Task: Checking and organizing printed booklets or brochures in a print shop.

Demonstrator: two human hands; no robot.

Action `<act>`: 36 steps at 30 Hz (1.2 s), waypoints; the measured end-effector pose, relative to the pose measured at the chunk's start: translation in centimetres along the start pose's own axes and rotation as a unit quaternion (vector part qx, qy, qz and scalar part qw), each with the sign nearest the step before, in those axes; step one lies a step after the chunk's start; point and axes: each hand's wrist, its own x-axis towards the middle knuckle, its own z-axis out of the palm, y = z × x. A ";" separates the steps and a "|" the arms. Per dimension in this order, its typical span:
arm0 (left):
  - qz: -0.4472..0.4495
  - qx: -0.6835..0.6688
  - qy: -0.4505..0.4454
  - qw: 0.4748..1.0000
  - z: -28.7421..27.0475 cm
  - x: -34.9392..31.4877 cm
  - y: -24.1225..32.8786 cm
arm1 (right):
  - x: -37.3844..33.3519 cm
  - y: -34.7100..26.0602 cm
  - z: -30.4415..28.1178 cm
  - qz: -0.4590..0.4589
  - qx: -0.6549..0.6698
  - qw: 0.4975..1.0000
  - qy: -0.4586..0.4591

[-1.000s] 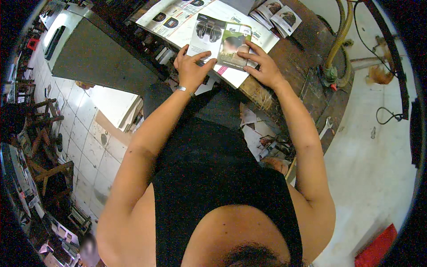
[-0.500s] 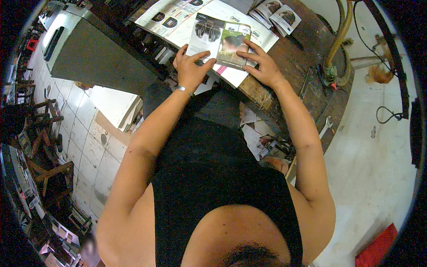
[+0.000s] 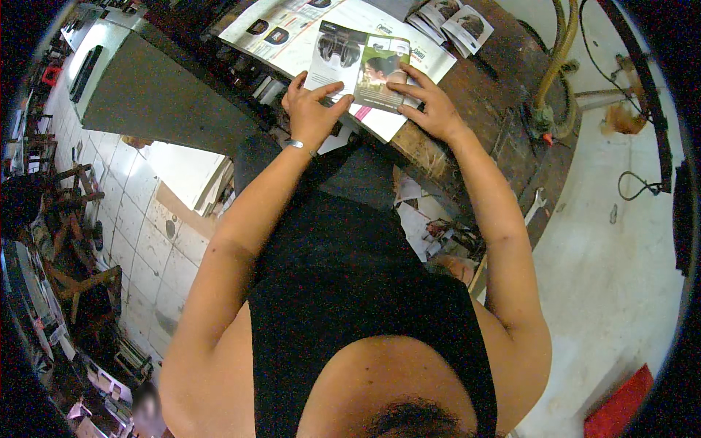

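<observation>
An unfolded leaflet (image 3: 340,69), with dark headphones on its white left page and a green photo on the right page, lies over a large printed sheet (image 3: 292,16) on the workbench. The fingers of my left hand (image 3: 312,113) are around its lower left corner, thumb and forefinger on the page. At the right edge, my right hand (image 3: 431,106) grips it with its fingers over the border and its thumb near the lower corner. What lies under the leaflet is hidden.
Several folded leaflets (image 3: 466,31) sit at the back of the dark wooden bench (image 3: 504,109). A yellowish hose (image 3: 553,62) stands at its right, and a wrench (image 3: 539,198) lies near its edge. A grey metal cabinet (image 3: 168,87) and a paper stack (image 3: 186,171) are on the left.
Almost nothing differs. Both hands keep their places on the leaflet, and the whole view has shifted very slightly.
</observation>
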 end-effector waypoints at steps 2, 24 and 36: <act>-0.001 0.002 -0.009 1.000 -0.1 0.0 0.0 | 0.1 -0.5 -0.2 0.003 0.007 1.000 -0.001; -0.001 0.031 -0.009 0.999 -0.3 0.0 0.5 | 1.7 0.4 0.8 -0.045 -0.224 0.974 0.000; -0.015 0.044 0.011 0.999 -0.4 -0.1 1.1 | 1.7 1.0 0.5 -0.025 -0.272 0.960 -0.066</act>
